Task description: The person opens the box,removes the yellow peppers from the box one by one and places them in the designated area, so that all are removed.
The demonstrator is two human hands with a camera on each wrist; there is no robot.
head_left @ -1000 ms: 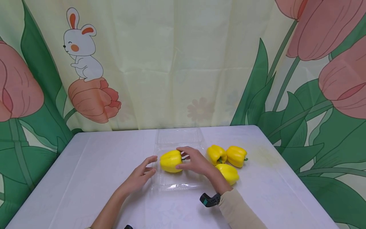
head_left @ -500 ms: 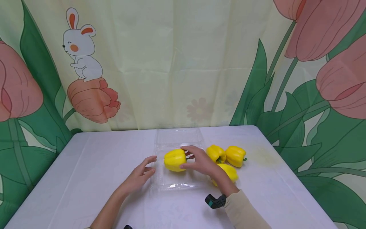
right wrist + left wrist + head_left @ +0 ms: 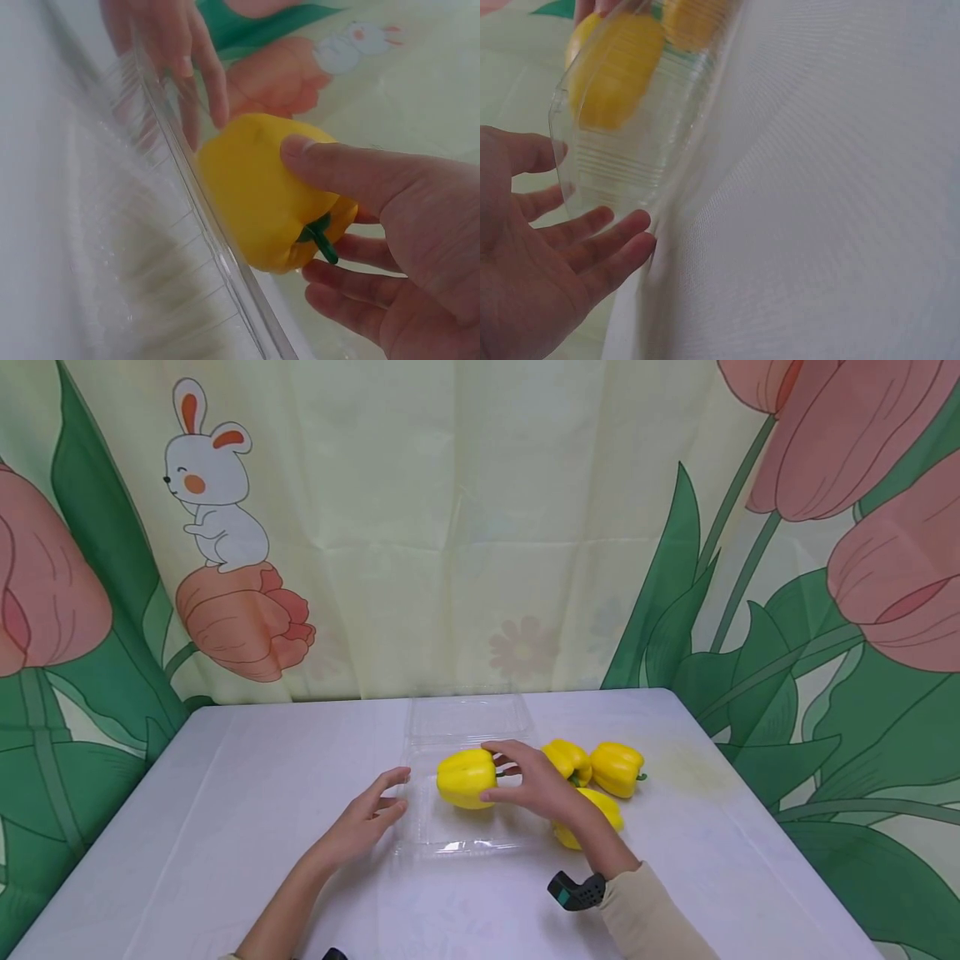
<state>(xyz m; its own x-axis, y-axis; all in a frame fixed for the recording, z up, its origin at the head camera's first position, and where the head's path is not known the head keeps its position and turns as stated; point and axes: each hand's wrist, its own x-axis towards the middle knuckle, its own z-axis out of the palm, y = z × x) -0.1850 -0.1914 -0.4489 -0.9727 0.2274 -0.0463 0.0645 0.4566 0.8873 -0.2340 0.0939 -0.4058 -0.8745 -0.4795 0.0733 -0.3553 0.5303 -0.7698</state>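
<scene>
My right hand grips a yellow bell pepper by its stem end, thumb on the near side and fingers on the far side. The pepper lies sideways over a clear plastic clamshell box; whether it touches the bottom I cannot tell. In the right wrist view, the green stem points toward the palm. My left hand is at the box's left side, its fingers spread and relaxed. The left wrist view shows these fingertips at the clear wall, and the pepper is seen mostly through it.
Several more yellow bell peppers sit close together right of the box, one partly behind the right forearm. The box's lid lies folded back toward the curtain. A white cloth covers the table.
My right hand has shifted right with the pepper, from the box's left side toward its middle. The left hand stays at the box's left edge.
</scene>
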